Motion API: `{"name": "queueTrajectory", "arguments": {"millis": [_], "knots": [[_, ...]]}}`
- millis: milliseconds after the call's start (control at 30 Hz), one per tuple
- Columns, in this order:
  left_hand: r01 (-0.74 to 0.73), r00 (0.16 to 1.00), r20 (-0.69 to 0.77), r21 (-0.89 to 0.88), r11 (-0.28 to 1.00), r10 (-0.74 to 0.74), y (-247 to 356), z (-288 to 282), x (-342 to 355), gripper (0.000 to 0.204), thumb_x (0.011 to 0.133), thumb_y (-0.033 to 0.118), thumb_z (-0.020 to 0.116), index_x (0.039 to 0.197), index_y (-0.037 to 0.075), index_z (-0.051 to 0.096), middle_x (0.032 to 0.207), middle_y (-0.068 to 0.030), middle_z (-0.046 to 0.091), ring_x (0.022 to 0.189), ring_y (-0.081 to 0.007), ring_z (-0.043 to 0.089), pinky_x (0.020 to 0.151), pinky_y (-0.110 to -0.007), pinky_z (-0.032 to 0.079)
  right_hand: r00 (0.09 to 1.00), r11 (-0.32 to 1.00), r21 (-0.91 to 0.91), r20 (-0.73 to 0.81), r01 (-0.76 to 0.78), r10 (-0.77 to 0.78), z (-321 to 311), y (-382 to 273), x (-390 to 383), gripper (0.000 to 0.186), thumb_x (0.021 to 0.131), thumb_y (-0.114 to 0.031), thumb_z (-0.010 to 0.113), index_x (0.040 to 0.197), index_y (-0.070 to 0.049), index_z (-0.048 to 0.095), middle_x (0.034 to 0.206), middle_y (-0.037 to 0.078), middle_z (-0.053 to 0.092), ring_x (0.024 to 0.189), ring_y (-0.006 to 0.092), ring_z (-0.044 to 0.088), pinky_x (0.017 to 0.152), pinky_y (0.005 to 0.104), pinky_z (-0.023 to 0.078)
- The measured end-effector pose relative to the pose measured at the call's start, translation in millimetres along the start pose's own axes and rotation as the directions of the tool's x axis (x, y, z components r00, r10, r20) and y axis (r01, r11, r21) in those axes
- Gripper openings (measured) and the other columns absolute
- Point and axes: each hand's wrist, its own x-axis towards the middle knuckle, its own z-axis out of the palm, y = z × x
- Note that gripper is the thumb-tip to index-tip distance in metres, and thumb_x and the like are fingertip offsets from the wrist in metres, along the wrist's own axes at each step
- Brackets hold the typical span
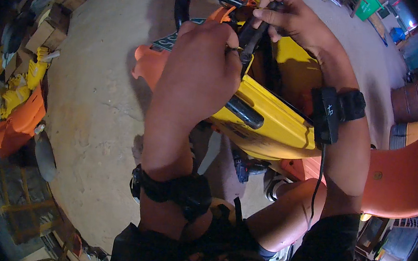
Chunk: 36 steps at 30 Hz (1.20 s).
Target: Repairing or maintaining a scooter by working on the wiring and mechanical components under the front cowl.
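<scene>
My left hand (pixel 200 67) is closed at the front edge of a yellow plastic body (pixel 275 117); the back of the hand hides what its fingers hold. With thumb and fingertips, my right hand (pixel 292 20) pinches the upper end of a dark, narrow bar (pixel 259 37). The bar slants down toward my left fingertips and ends in a rounded head by the yellow edge. I cannot tell its exact kind. Orange plastic panels (pixel 148 63) and a small green-and-white plate (pixel 164 41) show beyond my left wrist. A black handlebar-like tube (pixel 182 2) rises at the top.
An orange seat-like panel (pixel 398 181) stands to the right, near a rusty drum (pixel 414 100). Beneath the yellow body, a dark power tool (pixel 243 166) lies by my leg. Cardboard boxes (pixel 50 29), yellow parts (pixel 16 94) and an orange panel (pixel 21 122) line the left side.
</scene>
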Motion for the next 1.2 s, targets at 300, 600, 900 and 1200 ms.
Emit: {"name": "queueTrajectory", "arguments": {"millis": [300, 600, 900, 1200], "knots": [[-0.011, 1.0, -0.011, 0.0, 1.0, 0.011, -1.4, -4.1, -2.1, 0.017, 0.077, 0.011, 0.058, 0.093, 0.006, 0.061, 0.091, -0.0155, 0.064, 0.092, -0.0353, 0.057, 0.084, -0.042, 0.045, 0.982, 0.955, -0.231, 0.024, 0.188, -0.187, 30.7, -15.1, -5.9, 0.032, 0.094, -0.018, 0.055, 0.12, -0.003, 0.043, 0.092, 0.008, 0.06, 0.071, 0.0142, 0.056, 0.062, 0.0264, 0.047], [-0.006, 1.0, 0.022, -0.001, 1.0, 0.006, -2.3, -3.8, -0.8, 0.022, 0.074, 0.01, 0.056, 0.095, 0.005, 0.061, 0.094, -0.016, 0.064, 0.095, -0.0353, 0.057, 0.086, -0.043, 0.045, 0.96, 0.868, -0.411, 0.089, 0.279, -0.267, 34.6, -12.1, -4.9, 0.06, 0.094, -0.022, 0.054, 0.14, 0.004, 0.025, 0.094, 0.013, 0.059, 0.079, 0.0212, 0.058, 0.071, 0.0332, 0.049], [-0.04, 0.999, -0.02, -0.013, 0.999, 0.04, -0.3, -0.7, -0.2, 0.016, 0.072, 0.005, 0.055, 0.085, -0.004, 0.059, 0.093, -0.0208, 0.062, 0.088, -0.0393, 0.054, 0.084, -0.046, 0.043, 0.798, 0.696, -0.39, 0.274, 0.602, -0.537, 37.1, -5.4, 2.0, 0.052, 0.094, -0.015, 0.051, 0.136, 0.006, 0.029, 0.081, 0.013, 0.059, 0.075, 0.0211, 0.058, 0.069, 0.0311, 0.047], [-0.059, 0.998, -0.005, -0.005, 0.998, 0.059, -4.3, 0.4, 1.6, 0.013, 0.074, 0.007, 0.056, 0.085, 0.001, 0.058, 0.087, -0.0177, 0.062, 0.087, -0.0378, 0.056, 0.08, -0.043, 0.043, 0.859, 0.831, -0.27, 0.325, 0.485, -0.396, 38.2, -12.9, -7.2, 0.048, 0.096, -0.01, 0.04, 0.137, 0.008, 0.023, 0.079, 0.011, 0.06, 0.073, 0.0183, 0.058, 0.069, 0.0298, 0.046]]}}
